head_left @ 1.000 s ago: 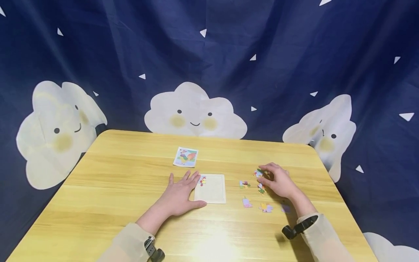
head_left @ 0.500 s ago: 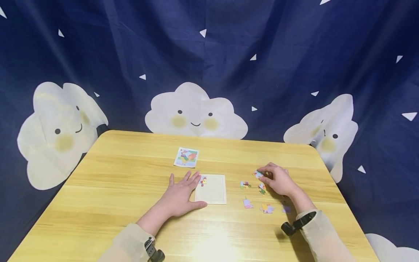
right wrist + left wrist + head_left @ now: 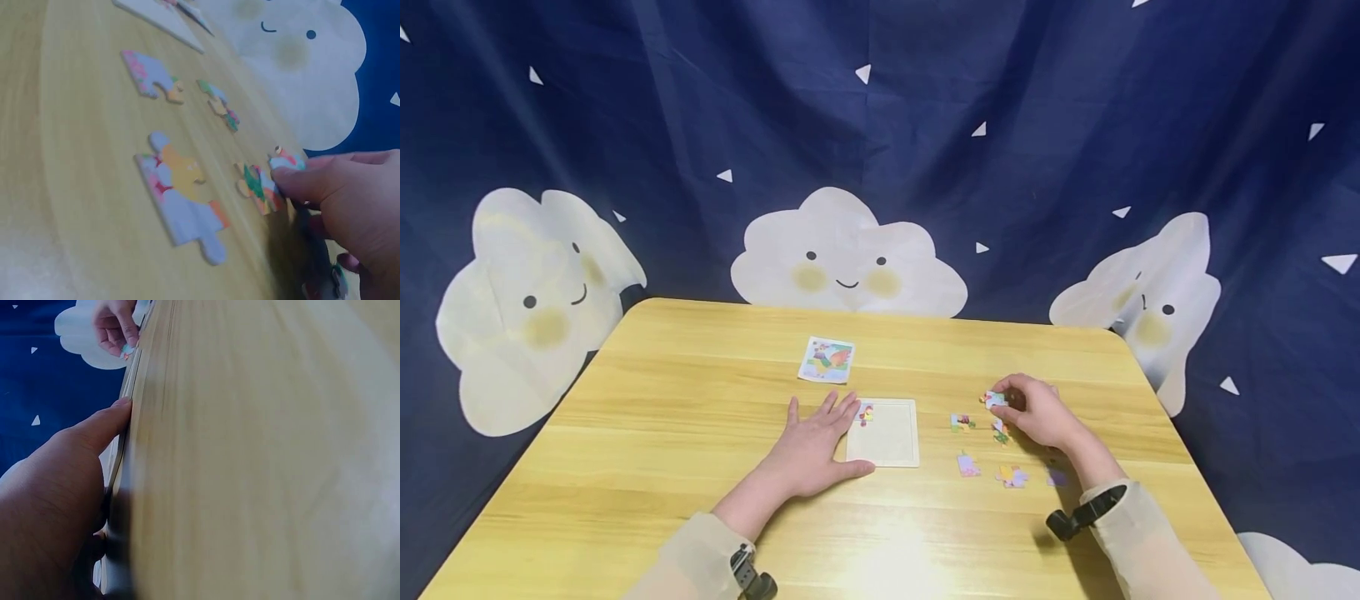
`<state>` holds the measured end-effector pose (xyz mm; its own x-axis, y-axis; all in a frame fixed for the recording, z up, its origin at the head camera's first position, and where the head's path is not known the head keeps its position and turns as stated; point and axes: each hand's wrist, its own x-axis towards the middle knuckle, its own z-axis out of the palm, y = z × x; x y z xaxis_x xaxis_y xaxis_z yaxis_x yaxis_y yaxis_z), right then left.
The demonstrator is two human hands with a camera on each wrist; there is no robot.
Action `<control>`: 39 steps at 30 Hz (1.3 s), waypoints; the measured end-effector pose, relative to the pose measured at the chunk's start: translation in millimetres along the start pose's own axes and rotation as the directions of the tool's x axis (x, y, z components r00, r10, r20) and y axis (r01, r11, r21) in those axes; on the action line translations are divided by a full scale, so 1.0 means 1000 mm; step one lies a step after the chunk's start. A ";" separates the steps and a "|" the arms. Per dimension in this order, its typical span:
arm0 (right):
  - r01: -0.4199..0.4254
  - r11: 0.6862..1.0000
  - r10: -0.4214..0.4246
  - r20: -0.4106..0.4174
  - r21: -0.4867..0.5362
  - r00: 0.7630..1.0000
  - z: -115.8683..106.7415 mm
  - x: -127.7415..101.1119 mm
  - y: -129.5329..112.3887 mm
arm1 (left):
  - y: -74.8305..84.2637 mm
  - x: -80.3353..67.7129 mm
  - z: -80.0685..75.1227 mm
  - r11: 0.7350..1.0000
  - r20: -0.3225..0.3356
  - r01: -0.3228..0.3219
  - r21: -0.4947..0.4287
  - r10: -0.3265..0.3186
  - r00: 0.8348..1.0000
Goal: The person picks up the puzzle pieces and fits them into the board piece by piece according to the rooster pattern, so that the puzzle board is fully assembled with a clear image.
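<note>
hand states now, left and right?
Left hand: open, flat on the table, fingers against the puzzle tray.
Right hand: closed, pinching a puzzle piece.

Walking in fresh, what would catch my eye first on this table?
Probably the right hand, pinching a small colourful puzzle piece just above the wooden table, with more loose pieces scattered on the table beside it. Next, the left hand lies flat with its fingers on the left edge of a pale square puzzle tray, which has one piece in its far left corner. Behind the tray lies a small picture card.
</note>
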<state>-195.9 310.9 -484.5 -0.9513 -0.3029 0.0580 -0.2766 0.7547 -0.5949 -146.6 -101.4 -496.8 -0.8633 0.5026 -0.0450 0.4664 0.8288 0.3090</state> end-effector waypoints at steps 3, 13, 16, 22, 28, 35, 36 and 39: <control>0.032 0.999 -0.031 -0.014 0.010 0.999 0.002 0.000 0.000 | -0.001 -0.001 0.000 1.000 0.002 0.002 0.005 -0.002 1.000; 0.132 0.988 -0.129 0.037 -0.083 0.991 0.002 0.002 -0.006 | 0.000 0.000 -0.001 1.000 0.004 0.004 0.003 -0.004 1.000; 0.150 0.983 -0.145 0.053 -0.105 0.988 0.000 0.003 -0.007 | 0.000 0.000 -0.001 1.000 0.005 0.007 0.000 -0.007 1.000; 0.153 0.984 -0.150 0.030 -0.089 0.988 -0.002 0.003 -0.014 | 0.000 0.001 -0.001 1.000 0.006 0.009 -0.001 -0.009 1.000; 0.202 0.978 -0.202 0.004 -0.044 0.979 0.002 0.004 -0.027 | 0.001 0.001 -0.001 1.000 0.010 0.014 0.001 -0.014 1.000; 0.236 0.972 -0.236 0.021 -0.003 0.972 0.006 0.007 -0.043 | 0.001 0.001 -0.001 1.000 0.013 0.015 0.009 -0.015 1.000; 0.239 0.971 -0.239 0.022 -0.002 0.971 0.007 0.007 -0.046 | 0.001 0.001 0.000 1.000 0.013 0.015 0.011 -0.015 1.000; 0.255 0.967 -0.255 0.018 -0.006 0.967 0.010 0.010 -0.051 | 0.000 0.001 0.000 1.000 0.009 0.013 0.009 -0.013 1.000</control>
<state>-189.6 263.4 -461.7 -0.8466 -0.4960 0.1932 -0.5110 0.6557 -0.5558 -147.2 -100.7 -496.5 -0.8674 0.4942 -0.0580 0.4570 0.8373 0.3002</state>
